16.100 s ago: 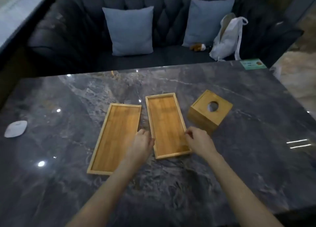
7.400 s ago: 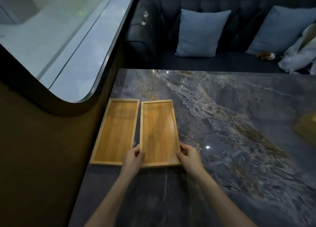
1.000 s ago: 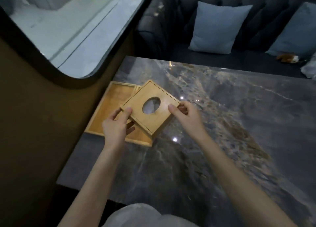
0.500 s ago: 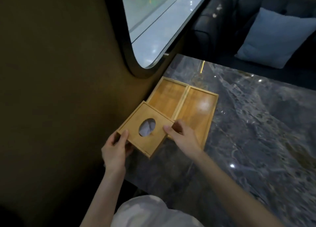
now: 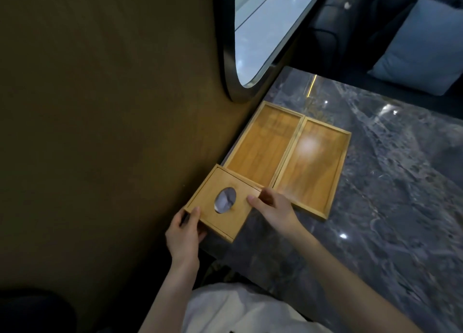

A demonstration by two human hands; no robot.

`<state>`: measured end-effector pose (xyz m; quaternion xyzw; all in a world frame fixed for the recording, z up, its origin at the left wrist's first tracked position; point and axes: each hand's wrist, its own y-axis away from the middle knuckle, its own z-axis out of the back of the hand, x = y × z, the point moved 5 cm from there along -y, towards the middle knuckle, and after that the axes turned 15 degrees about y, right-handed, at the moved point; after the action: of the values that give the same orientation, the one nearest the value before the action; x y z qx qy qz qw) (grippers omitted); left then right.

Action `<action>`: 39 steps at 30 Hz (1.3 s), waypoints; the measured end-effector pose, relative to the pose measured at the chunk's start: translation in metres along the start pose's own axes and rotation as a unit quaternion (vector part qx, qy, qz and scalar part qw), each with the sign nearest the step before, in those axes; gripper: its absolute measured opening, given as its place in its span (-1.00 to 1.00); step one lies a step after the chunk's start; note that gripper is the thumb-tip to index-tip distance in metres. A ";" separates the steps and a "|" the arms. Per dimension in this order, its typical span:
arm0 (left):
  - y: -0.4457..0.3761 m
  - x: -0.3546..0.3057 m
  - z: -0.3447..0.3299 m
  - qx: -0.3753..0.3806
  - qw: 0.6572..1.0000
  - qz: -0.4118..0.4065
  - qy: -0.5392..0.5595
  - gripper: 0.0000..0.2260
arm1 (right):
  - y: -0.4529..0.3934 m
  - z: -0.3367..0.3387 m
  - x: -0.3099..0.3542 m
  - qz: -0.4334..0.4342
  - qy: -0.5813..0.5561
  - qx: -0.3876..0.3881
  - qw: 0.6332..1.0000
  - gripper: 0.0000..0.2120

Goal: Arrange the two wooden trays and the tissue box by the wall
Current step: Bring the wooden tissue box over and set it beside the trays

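Note:
Two shallow wooden trays lie side by side on the dark marble table (image 5: 390, 207); the left tray (image 5: 263, 147) runs along the wall (image 5: 112, 132) and the right tray (image 5: 313, 164) touches it. The square wooden tissue box (image 5: 220, 202), with an oval hole on top, sits against the wall just in front of the left tray. My left hand (image 5: 184, 232) grips the box's near left corner. My right hand (image 5: 273, 208) holds its right side, thumb on the top. The box's underside is hidden.
A rounded window (image 5: 260, 31) is set in the wall above the trays. A dark sofa with a light blue cushion (image 5: 421, 57) stands beyond the table's far edge. My white-clothed lap (image 5: 238, 310) shows at the bottom.
Both hands have brought the tissue box down and left, from over the trays to a spot against the wall in front of the left tray. The trays have not moved.

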<state>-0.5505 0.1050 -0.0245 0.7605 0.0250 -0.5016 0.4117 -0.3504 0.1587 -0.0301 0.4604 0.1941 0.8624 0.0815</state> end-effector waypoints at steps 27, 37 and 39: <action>-0.015 0.002 -0.010 -0.022 0.997 0.050 0.056 -0.70 | -0.026 0.002 0.014 0.014 -0.006 -0.025 1.000 -0.71; -0.025 0.001 -0.010 -0.026 0.998 0.036 0.045 -0.71 | -0.028 0.002 0.017 0.012 -0.013 -0.017 1.000 -0.84; -0.027 0.000 -0.010 -0.029 0.998 0.036 0.039 -0.73 | -0.028 0.001 0.017 0.010 -0.016 -0.017 1.000 -0.82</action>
<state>-0.5549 0.1291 -0.0392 0.7678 0.0281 -0.4552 0.4500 -0.3600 0.1895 -0.0282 0.4744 0.1737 0.8590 0.0838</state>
